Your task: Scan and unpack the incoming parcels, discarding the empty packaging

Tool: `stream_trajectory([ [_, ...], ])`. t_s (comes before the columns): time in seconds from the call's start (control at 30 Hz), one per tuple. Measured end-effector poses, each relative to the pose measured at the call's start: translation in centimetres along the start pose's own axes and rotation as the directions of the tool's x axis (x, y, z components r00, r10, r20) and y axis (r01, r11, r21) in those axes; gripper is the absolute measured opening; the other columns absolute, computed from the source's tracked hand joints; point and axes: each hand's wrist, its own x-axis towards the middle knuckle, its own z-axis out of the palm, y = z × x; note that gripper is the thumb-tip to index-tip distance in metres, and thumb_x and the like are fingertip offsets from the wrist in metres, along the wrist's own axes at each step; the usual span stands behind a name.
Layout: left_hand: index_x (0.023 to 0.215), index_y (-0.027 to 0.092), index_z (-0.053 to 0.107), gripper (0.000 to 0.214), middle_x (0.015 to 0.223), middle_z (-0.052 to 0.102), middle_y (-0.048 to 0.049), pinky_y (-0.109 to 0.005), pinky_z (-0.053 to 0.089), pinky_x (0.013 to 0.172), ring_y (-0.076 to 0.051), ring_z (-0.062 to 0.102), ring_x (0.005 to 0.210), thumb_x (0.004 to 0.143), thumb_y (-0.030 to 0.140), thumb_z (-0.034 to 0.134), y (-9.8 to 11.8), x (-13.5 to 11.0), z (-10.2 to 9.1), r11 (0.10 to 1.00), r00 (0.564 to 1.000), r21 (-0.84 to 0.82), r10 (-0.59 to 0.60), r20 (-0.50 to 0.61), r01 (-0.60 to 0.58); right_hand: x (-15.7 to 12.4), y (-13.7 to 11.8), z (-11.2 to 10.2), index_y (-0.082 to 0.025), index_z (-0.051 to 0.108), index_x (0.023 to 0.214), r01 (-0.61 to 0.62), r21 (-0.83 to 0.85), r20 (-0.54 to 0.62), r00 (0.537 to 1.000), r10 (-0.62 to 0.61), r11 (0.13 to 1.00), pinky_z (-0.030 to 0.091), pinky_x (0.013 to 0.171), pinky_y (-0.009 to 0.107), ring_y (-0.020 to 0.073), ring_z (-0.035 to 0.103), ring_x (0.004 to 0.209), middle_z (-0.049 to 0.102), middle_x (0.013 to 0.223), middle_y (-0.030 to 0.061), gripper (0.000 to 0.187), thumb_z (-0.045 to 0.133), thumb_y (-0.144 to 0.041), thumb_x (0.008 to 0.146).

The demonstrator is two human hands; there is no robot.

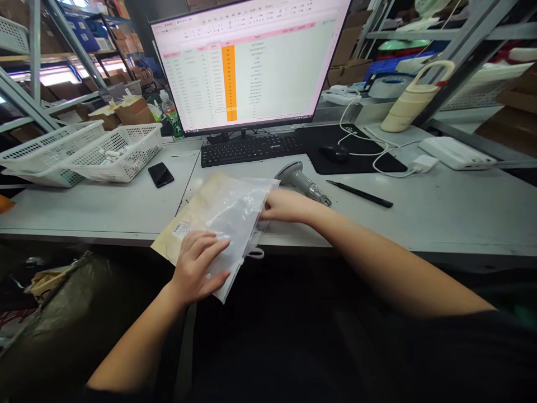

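A frosted white zip bag (239,204) lies at the desk's front edge, its near corner sticking out past it. Beneath it is a yellowish paper envelope or sheet (168,239) with a small printed label. My left hand (197,266) rests on the bag with fingers stretched out and thumb apart. At the bag's right side, the fingers of my right hand (289,206) are curled and reach into the opening; what they hold is hidden. A white cord-like loop (255,253) sticks out by the zip edge.
Behind the bag are a keyboard (251,148), a monitor (251,67) and a grey handheld scanner (302,182). A black pen-like cutter (361,194) and a mouse (334,152) lie rightward. Leftward are a phone (160,174) and white baskets (138,154).
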Motion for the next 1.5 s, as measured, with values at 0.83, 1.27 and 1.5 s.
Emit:
stream_trajectory([
  [0.83,0.091,0.023,0.073,0.01,0.079,0.068,-0.0009,-0.034,0.052,0.079,-0.017,0.063,0.079,0.09,0.015,0.068,-2.0,3.1,-4.6,0.981,0.814,-0.173,-0.169,-0.556,0.085,-1.3,-6.8,-1.2,-0.016,0.068,0.095,0.379,0.538,-0.042,0.904,-0.425,0.753,0.05,0.086,0.031,0.0199,0.066,0.093,0.072,0.097,0.0071,0.039,0.051,-0.051,0.098],
  [1.27,0.072,0.019,0.068,0.017,0.069,0.067,0.0023,-0.031,0.052,0.073,-0.013,0.059,0.066,0.088,0.024,0.071,-0.5,8.1,-9.4,0.996,0.693,-0.09,-0.06,-0.718,-0.008,-4.5,-13.8,-5.0,-0.024,0.077,0.094,0.624,-0.405,-0.422,0.521,-0.742,0.669,0.045,0.082,0.036,0.0209,0.055,0.089,0.066,0.094,0.0058,0.024,0.058,-0.037,0.1],
  [1.5,0.062,0.021,0.056,0.03,0.057,0.05,0.0068,-0.023,0.038,0.051,-0.008,0.04,0.054,0.077,0.031,0.08,-7.5,4.7,-14.9,0.896,0.434,-0.418,-0.44,-0.786,0.152,-3.2,-6.2,-9.1,-0.027,0.079,0.092,0.477,-0.204,-0.479,0.713,-0.512,0.855,0.045,0.095,0.049,0.0276,0.063,0.1,0.073,0.098,0.0066,0.028,0.06,-0.047,0.096],
])
